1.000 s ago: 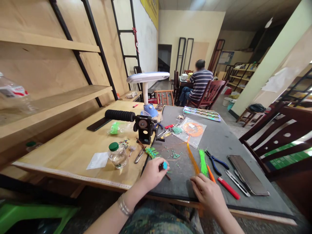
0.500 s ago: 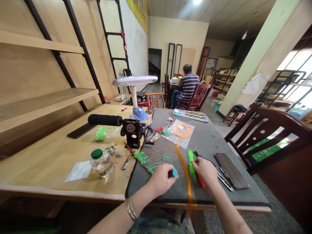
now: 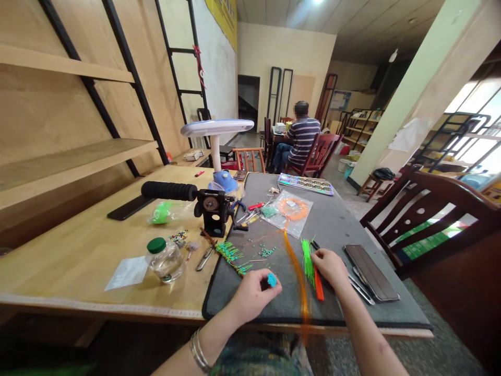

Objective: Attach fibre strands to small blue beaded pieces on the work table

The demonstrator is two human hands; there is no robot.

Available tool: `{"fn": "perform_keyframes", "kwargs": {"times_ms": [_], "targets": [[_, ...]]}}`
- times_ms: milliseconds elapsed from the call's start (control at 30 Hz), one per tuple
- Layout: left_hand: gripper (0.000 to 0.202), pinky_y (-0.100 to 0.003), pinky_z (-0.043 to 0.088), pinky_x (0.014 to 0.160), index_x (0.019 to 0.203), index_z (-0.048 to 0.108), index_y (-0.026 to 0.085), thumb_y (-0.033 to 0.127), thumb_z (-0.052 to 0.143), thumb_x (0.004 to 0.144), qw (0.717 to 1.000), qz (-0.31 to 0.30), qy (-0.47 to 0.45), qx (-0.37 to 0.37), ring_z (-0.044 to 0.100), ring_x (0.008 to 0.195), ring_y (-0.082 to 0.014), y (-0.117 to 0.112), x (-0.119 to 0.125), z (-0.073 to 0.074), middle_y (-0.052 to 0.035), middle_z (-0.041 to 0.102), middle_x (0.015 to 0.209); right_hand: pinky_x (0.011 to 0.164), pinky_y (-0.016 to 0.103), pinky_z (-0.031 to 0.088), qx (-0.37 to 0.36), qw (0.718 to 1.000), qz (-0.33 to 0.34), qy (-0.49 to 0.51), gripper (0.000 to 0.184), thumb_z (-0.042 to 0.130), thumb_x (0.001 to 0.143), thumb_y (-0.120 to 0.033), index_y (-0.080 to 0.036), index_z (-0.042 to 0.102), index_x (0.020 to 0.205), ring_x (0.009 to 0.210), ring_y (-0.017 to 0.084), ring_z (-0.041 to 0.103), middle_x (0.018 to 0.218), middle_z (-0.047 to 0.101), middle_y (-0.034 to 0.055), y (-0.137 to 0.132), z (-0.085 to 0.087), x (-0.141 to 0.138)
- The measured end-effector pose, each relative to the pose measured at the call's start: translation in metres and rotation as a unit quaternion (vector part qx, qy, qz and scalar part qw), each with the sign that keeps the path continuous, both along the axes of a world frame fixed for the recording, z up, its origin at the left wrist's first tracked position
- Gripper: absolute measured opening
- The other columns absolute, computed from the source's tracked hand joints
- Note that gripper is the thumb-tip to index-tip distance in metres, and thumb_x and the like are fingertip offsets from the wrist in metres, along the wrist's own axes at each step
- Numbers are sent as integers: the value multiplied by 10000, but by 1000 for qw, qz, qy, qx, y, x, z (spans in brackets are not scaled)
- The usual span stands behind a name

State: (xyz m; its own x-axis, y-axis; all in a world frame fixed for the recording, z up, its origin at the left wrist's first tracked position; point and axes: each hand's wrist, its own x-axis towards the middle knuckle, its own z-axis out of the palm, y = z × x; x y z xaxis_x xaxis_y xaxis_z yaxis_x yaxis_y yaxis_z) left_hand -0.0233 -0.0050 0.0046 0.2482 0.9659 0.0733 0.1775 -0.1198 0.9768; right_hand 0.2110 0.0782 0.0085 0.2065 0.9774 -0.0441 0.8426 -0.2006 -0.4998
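Observation:
My left hand is closed, pinching a small turquoise lump between thumb and fingers just above the grey mat. To the right, my right hand has its fingertips together at the upper end of a flat red-orange handle; the rest of that tool is hidden. A bundle of bright green strands lies right beside these fingertips. Loose orange threads run down the mat between my hands. Tiny turquoise beads lie scattered beyond my left hand, near a green-and-yellow beaded strip.
A black hand-cranked device stands at the mat's left edge, with a green-lidded jar nearer. A dark phone case lies on the right. Farther back are a bag of orange cord, a lamp and a seated person.
My left hand has shifted slightly down and left and turned, showing more of the turquoise lump. My right hand has moved a little right, off the green strands, and more of the red-orange handle shows.

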Motion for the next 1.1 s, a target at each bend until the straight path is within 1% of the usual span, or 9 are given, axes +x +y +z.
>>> {"fn": "perform_keyframes", "kwargs": {"times_ms": [100,267,433,533,700,800,867,1000,1100], "targets": [[112,-247,409,653,662,619,135,227,630,725,999,-3,-45,-18,523,651,-145,0,0,-1,-16,593,647,524,244,316,26,997,12,77,229,528,705,-381,-203,609,585,580,171,555,565,609,21,-3,-1,0],[142,-241,380,637,664,619,131,259,660,710,992,14,-111,-56,480,634,-125,3,10,4,3,562,636,454,218,293,31,970,62,233,328,469,731,-508,-192,552,700,445,97,407,532,503,-38,-26,9,-18],[232,-221,306,538,707,633,131,346,714,675,978,-2,-170,-119,383,535,-84,8,26,6,43,509,585,409,200,178,-23,887,86,452,327,641,642,-492,-188,522,655,402,52,272,486,429,-80,-52,26,-46],[310,-217,246,486,675,607,135,403,755,622,969,-17,-196,-147,315,487,-64,10,31,5,66,465,546,408,198,173,-27,873,98,476,329,663,640,-480,-182,526,635,411,51,275,469,430,-78,-59,31,-56],[375,-220,173,442,604,547,145,439,777,574,960,-30,-219,-173,258,451,-50,7,35,6,88,400,493,415,197,193,-24,875,114,471,330,667,648,-469,-177,518,611,422,52,280,470,434,-75,-63,29,-64],[371,-220,136,427,602,546,142,420,787,560,953,-33,-230,-194,254,442,-43,5,34,8,87,395,487,426,203,231,-14,886,118,448,332,624,686,-499,-177,546,671,418,63,312,494,464,-64,-62,25,-57],[358,-216,100,420,624,556,143,406,790,559,943,-22,-241,-229,237,425,-36,4,31,9,94,371,479,452,216,288,26,913,105,392,347,546,742,-524,-178,575,746,439,89,386,536,523,-38,-59,22,-44],[356,-195,55,419,681,582,141,357,817,525,908,15,-309,-283,229,411,-20,5,21,5,103,345,489,587,253,382,107,988,53,103,262,492,802,-438,-211,620,773,657,182,594,700,667,30,-58,11,-9],[353,-181,52,410,685,588,131,320,829,509,889,41,-360,-279,238,415,-11,4,16,4,96,360,507,617,257,383,51,991,68,-102,187,527,808,-360,-218,647,821,734,200,636,799,696,50,-62,-1,3]]}}
